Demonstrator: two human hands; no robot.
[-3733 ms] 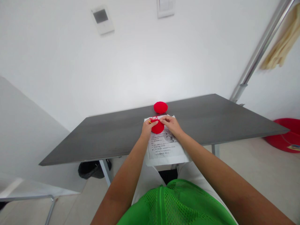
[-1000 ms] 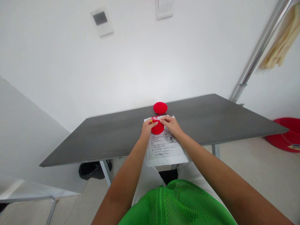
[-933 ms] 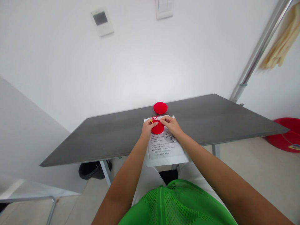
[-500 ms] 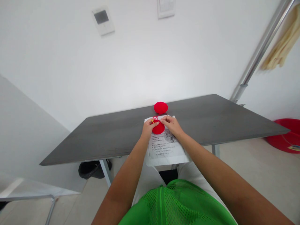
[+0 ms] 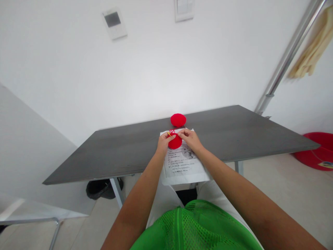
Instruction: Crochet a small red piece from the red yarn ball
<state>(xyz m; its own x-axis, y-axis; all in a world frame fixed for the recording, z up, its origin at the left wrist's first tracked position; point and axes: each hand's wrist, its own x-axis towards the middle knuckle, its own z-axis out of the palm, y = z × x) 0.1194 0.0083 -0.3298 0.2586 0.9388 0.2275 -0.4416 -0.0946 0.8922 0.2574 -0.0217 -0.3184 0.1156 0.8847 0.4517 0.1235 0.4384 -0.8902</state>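
Observation:
My left hand [image 5: 164, 141] is closed in a pinch on the left edge of a red crochet piece [image 5: 175, 142], rounded and small. A small yellow item [image 5: 169, 133] shows by the left fingertips; its kind is too small to make out. The fingertips of my right hand [image 5: 189, 136] are closed on the piece's upper right edge. A thin dark tip [image 5: 185, 126] pokes out above the right fingers, its kind unclear. Loops of red yarn [image 5: 172, 131] lie at the top of the piece. Behind sits a red yarn ball [image 5: 178, 120].
A printed paper sheet [image 5: 186, 173] lies under the hands and overhangs the front edge of the dark grey table [image 5: 234, 132]. The white wall [image 5: 145, 69] stands behind. A black bin bag [image 5: 100, 189] is below on the left, a red tub [image 5: 309, 156] on the right.
The view has shifted very slightly. Both hands keep their grip on the red crochet piece in nearly the same place.

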